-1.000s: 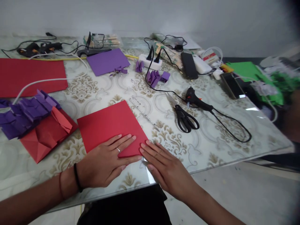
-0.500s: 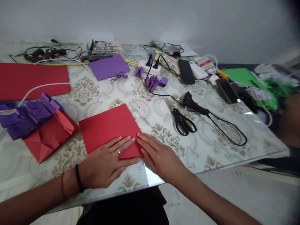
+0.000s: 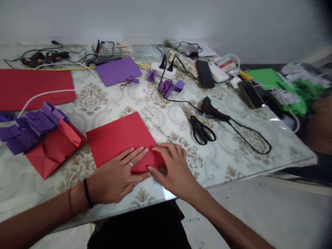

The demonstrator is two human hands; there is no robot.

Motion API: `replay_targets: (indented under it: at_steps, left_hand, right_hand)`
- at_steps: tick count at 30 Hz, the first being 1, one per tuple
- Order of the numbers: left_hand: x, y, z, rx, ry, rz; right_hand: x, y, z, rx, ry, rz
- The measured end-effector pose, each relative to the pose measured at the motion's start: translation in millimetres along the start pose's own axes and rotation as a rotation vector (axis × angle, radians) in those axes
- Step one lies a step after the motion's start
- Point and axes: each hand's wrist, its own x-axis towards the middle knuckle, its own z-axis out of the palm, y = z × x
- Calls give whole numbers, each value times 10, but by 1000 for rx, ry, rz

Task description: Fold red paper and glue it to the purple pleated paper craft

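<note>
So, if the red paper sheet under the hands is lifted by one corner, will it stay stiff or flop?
Probably floppy: the red paper sheet looks thin, so it would likely sag. It looks light and may slide on the glossy table top; the left hand lies flat on it.

The patterned table [image 3: 233, 162] carries red paper [image 3: 119, 138], scissors [image 3: 201, 129] and a glue gun [image 3: 214, 111].

One head-worn camera looks forward and down, close over the table's [image 3: 233, 162] near edge.
</note>
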Motion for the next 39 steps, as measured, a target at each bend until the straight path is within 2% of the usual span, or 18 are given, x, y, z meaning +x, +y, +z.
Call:
replay_targets:
  at_steps: [8,18,22,24,28,32,36,39]
  left_hand:
    - [3,-7,13,-5,-15,12]
    - [19,0,0,3,8,-10]
    - [5,12,-5,-5,23,-16]
    - [0,12,-4,-4,29,-15]
    - [0,3,10,15,37,-8]
    - [-18,14,33,22,55,-3]
    - [-66,63,52,14,80,-16]
    - [-109,113,57,25,94,-22]
  right_hand:
    - [-108,38,75,-113,144,19]
    - [-216,281,-49,-141,188,168]
    - [-170,226,-125,-98,205,121]
    - [-120,132,-127,-15,183,55]
    - [3,-33,-21,202,50,-65]
    - [62,-40,45,252,-34,-60]
    - [44,-15,-26,307,-112,-56]
    - [20,-18,-60,298,-124,-56]
